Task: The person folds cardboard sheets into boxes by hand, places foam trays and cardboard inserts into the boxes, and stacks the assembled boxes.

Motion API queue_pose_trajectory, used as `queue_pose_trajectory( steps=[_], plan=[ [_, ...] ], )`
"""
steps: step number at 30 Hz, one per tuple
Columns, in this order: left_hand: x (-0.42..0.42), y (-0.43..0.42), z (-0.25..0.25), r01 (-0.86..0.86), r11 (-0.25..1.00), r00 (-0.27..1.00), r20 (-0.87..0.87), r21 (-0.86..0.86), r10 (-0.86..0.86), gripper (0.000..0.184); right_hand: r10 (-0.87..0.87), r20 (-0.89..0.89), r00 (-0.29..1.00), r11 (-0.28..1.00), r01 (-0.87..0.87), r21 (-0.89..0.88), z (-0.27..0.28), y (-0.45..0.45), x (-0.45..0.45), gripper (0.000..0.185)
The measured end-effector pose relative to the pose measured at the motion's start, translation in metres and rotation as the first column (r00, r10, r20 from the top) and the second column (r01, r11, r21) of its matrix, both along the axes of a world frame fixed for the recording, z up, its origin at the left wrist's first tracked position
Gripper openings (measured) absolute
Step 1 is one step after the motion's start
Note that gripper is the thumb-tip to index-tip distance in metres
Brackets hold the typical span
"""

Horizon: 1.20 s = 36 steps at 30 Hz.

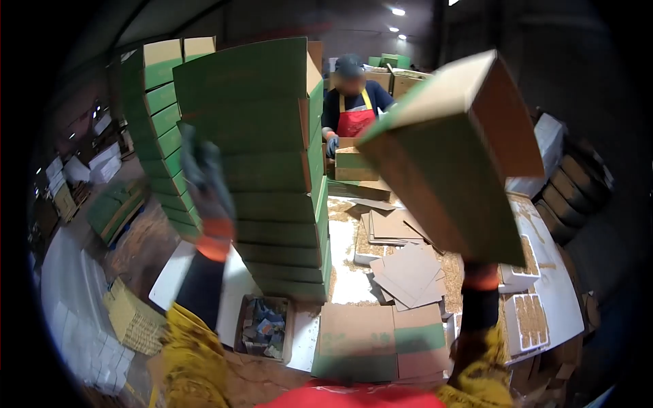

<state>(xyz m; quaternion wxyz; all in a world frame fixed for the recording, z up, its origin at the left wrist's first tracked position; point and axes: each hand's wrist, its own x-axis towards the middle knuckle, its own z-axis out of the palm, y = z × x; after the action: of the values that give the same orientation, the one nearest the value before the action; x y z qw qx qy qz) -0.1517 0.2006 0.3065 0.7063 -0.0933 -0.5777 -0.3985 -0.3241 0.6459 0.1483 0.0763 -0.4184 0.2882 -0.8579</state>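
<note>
My left hand (206, 178), in a grey glove with an orange cuff, is raised with its fingers stretched out beside a tall stack of green cardboard boxes (248, 143). Whether it touches the stack I cannot tell. My right hand (480, 274) shows only its orange cuff; the fingers are hidden behind a green and brown cardboard box (442, 177). That box is held up, tilted, with brown flaps standing out on its right. Below it lie loose cardboard sheets (409, 272) on the white table (345, 289). A flattened green and brown carton (381, 333) lies nearest me.
Across the table a co-worker (354, 112) in a red apron has a gloved hand at another box (355, 163). White trays of brown granular material (527, 321) stand at the right. An open carton of scraps (264, 326) sits front left; another box stack (163, 129) rises behind.
</note>
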Motion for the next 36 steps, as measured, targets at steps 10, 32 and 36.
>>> queue_pose_trajectory(
  steps=[10, 32, 36],
  plan=[
    [-0.035, -0.197, 0.088, 0.334, 0.927, 0.836, 0.401, 0.167, -0.374, 0.073, -0.574, -0.323, 0.752, 0.758, 0.638, 0.138, 0.286, -0.222, -0.039, 0.044],
    [-0.047, -0.206, 0.048, -0.609, 0.774, 0.744, 0.213, -0.175, 0.633, 0.051, -0.128, -0.322, 0.938, 0.891, 0.251, 0.379, 0.215, -0.297, -0.055, 0.028],
    [0.0, -0.052, -0.051, -0.531, 0.813, 0.836, 0.007, -0.24, 0.548, 0.049, -0.473, -0.656, 0.589, 0.529, 0.785, 0.324, 0.047, -0.178, -0.029, 0.037]
  ],
)
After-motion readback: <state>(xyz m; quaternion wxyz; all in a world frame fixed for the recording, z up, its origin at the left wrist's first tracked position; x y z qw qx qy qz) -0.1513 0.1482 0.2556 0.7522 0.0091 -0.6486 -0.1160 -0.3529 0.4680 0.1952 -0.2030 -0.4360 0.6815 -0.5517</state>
